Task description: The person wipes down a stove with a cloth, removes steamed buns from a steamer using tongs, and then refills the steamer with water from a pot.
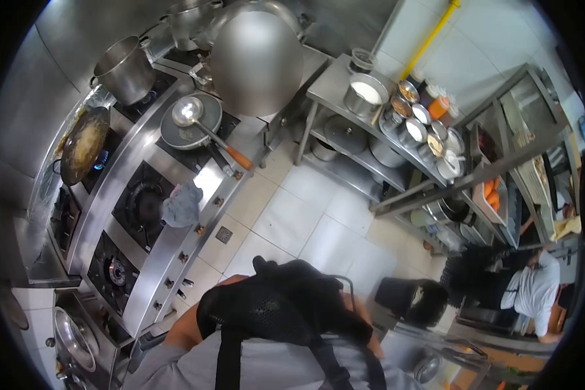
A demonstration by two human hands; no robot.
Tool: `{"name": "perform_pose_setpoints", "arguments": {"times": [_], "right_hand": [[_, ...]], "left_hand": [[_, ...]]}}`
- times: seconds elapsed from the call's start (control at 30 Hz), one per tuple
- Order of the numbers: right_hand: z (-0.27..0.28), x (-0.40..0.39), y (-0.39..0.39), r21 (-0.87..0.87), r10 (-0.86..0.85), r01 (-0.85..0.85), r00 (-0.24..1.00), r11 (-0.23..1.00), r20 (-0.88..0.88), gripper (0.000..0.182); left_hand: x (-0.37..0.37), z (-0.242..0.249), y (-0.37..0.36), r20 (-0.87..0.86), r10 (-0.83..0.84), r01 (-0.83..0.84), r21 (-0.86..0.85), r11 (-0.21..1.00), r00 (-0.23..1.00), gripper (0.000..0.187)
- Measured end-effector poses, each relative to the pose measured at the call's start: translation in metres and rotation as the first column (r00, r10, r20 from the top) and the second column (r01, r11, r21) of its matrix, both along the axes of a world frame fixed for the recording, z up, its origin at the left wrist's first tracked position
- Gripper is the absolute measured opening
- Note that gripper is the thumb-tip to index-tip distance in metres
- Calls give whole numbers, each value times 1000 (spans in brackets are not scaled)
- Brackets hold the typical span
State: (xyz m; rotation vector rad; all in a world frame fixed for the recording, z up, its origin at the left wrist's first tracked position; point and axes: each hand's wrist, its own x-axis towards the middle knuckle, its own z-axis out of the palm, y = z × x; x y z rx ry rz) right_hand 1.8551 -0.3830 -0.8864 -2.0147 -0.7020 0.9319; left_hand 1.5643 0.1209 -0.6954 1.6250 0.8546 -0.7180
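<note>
Item: your hands, hidden behind black harness [286, 305], lower centre; grip cannot be told. Ladle [190, 114] rests in wok [175, 133], upper left, untouched.

Stainless gas range [175, 214] along the left: stockpot [125, 68] at the far burner, wok [83, 143] with browned contents, flat pan holding a ladle [190, 114] with an orange-tipped handle, grey cloth [182, 203] on the front ledge. Large domed steel lid [257, 62] beyond. Right: steel rack [370, 123] carrying seasoning bowls [422, 127] and a pot of white contents [365, 94]; white tiled floor [305, 221] between.
</note>
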Motion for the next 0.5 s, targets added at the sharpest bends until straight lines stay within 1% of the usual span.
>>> {"name": "perform_pose_setpoints", "arguments": {"times": [0.03,0.07,0.13,0.2,0.23,0.3,0.37,0.43,0.5], "right_hand": [[1,-6,53,-609,-150,140,988,781,35,53],[19,6,82,-602,-132,124,991,789,32,53],[94,35,139,-436,49,0,994,900,101,54],[148,68,192,-413,73,-28,993,910,95,53],[161,90,217,-394,88,-48,993,918,84,51],[147,138,265,-470,140,-106,989,877,38,48],[176,171,348,-445,187,-158,982,882,22,45],[143,210,414,-319,158,-188,980,929,-120,37],[115,242,489,-210,200,-246,955,946,-219,30]], "left_hand": [[-5,-1,3,0,48,-48,5,999,999,58],[-9,-3,5,-8,97,-97,8,995,995,57],[-17,-7,5,-24,202,-202,4,979,979,57],[-23,-9,3,-48,309,-310,-9,951,950,57],[-26,-9,1,-66,370,-372,-18,928,927,57],[-32,-6,-8,-116,495,-502,-34,864,861,57],[-35,-4,-27,-192,617,-637,-61,768,763,56],[-28,-2,-49,-291,735,-783,-98,614,613,56],[-10,1,-77,-418,814,-912,-109,395,403,56]]}}
